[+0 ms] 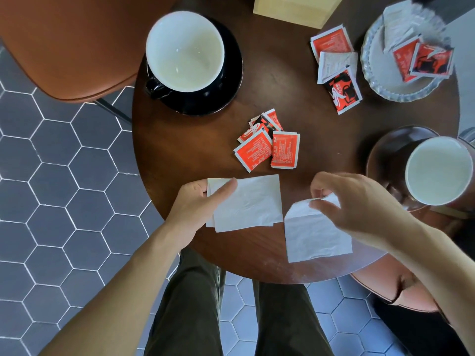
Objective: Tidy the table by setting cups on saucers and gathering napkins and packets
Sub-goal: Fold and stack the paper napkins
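Round dark wooden tabletop (195,155), mid-tidy. Item: left hand (198,204), grip clamped on the near-left edge of a white napkin stack (246,204), thumb on top, stack lying flat on the tabletop. Item: right hand (359,201), grip pinched shut on the upper corner of a single white napkin (313,232), corner raised, the rest still on the tabletop, just beside the stack. Step judged: adding the single napkin to the stack; best done by lifting it clear, squaring edges over the stack, left hand pinning the stack against sliding. Item: red packets (270,145), loose cluster at centre; more packets (334,65) beside a glass dish (372,73), not yet gathered. Item: black cup (185,52) on its saucer (231,80); second cup (437,170) on a brown saucer (385,155).
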